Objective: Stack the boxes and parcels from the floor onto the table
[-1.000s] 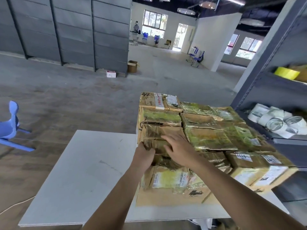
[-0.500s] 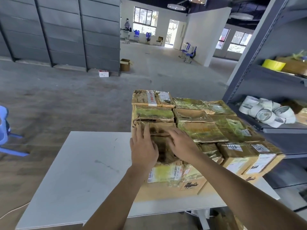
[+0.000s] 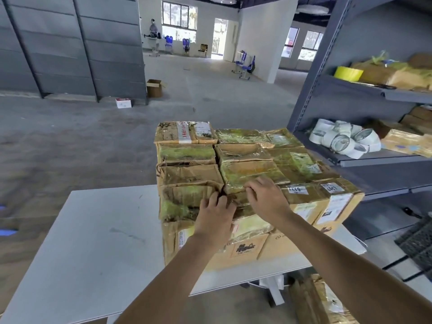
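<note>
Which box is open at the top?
The brown box on the floor by the grey wall: its flaps stand up, while the boxes on the table are taped shut.

Beyond the white surface point(image 3: 93, 230) spreads a grey concrete floor point(image 3: 81, 141). To its far left stands a dark grey panelled wall point(image 3: 58, 50); just to its right, grey metal shelving point(image 3: 320, 73). Far beyond it, a white partition wall point(image 3: 257, 43), blue chairs point(image 3: 249, 64) and bright daylit windows point(image 3: 178, 18).

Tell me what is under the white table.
A white table leg and a taped brown parcel on the floor show beneath the table at its near edge. Its top hides everything else there.
</note>
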